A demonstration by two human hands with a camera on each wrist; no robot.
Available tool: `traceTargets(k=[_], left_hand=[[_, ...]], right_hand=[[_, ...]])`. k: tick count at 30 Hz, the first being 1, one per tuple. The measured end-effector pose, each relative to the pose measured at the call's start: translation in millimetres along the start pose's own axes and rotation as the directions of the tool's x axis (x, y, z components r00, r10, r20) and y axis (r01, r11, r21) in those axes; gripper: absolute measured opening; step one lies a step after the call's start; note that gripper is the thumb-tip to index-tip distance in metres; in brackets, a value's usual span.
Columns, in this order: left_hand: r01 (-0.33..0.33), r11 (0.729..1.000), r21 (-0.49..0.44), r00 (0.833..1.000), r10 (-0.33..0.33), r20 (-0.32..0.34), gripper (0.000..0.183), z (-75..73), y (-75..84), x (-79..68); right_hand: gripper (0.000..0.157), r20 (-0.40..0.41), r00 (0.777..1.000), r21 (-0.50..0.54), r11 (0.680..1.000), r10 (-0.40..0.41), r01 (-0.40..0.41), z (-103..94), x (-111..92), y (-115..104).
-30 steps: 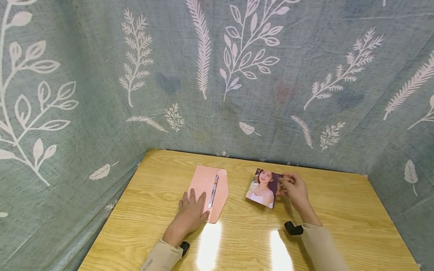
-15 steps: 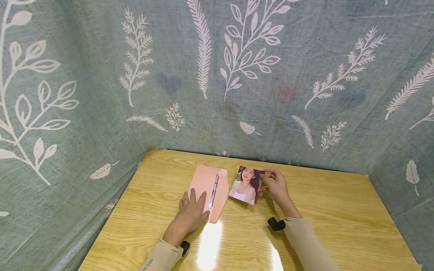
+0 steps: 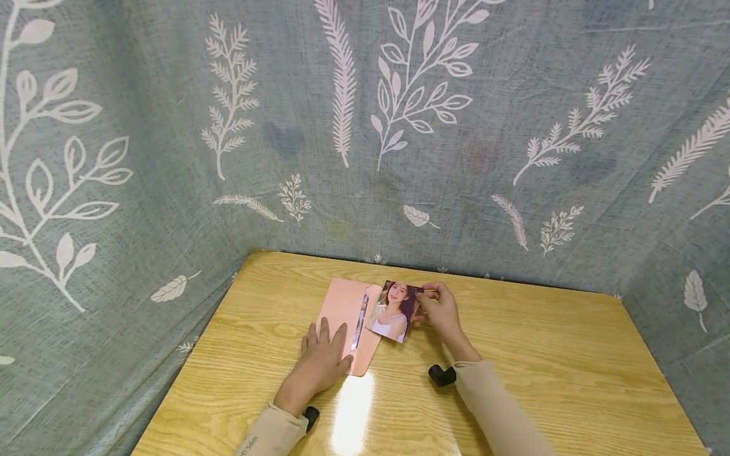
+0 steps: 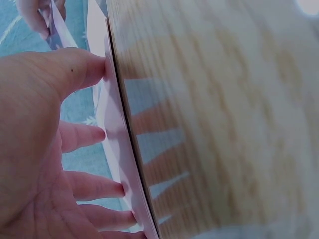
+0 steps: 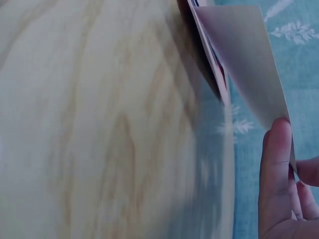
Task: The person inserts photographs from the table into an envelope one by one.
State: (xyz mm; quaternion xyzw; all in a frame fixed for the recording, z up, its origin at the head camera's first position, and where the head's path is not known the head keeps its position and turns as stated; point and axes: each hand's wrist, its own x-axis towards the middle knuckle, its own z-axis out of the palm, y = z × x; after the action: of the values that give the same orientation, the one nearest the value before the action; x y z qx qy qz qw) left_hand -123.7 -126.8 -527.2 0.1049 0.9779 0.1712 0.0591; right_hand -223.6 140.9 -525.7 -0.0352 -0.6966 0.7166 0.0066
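A pink envelope point(image 3: 342, 301) lies on the wooden table, with its flap toward the right and a strip of a picture showing in its slit. My left hand point(image 3: 322, 358) rests on the envelope's lower left part, fingers spread and straight; in the left wrist view the fingertips point(image 4: 97, 134) press on it. My right hand point(image 3: 441, 311) pinches the right edge of a photo point(image 3: 393, 313) of a person in a white top. The photo is tilted and overlaps the envelope's flap in the head view. Its pale back point(image 5: 244, 55) shows in the right wrist view.
The wooden table point(image 3: 547, 354) reaches out on both sides of the hands, with bright light reflected near the front. A blue-green curtain point(image 3: 365, 126) with white leaf prints hangs behind and beside it. Each wrist carries a small black camera point(image 3: 441, 375).
My right hand has moved left with the photo, from apart on the right to over the envelope's flap. The left hand and the envelope have stayed in place.
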Motion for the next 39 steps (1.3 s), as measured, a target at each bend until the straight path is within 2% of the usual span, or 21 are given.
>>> traceTargets(k=[11,26,39], left_hand=[[0.000,1.000,-0.012,1.000,0.000,0.002,0.068,-0.3,-0.2,-0.4],[0.002,1.000,0.000,1.000,-0.002,-0.001,0.068,1.6,-1.7,0.2],[-0.002,1.000,-0.016,1.000,0.002,-0.006,0.068,-0.1,-0.6,-0.7]], right_hand=[[0.024,0.016,0.996,-0.034,0.995,0.093,-0.092,16.5,-1,4],[0.024,0.078,0.988,-0.053,0.990,0.137,-0.133,38.5,-1,9],[0.024,0.112,0.979,-0.032,0.985,0.172,-0.170,59.6,2,14]])
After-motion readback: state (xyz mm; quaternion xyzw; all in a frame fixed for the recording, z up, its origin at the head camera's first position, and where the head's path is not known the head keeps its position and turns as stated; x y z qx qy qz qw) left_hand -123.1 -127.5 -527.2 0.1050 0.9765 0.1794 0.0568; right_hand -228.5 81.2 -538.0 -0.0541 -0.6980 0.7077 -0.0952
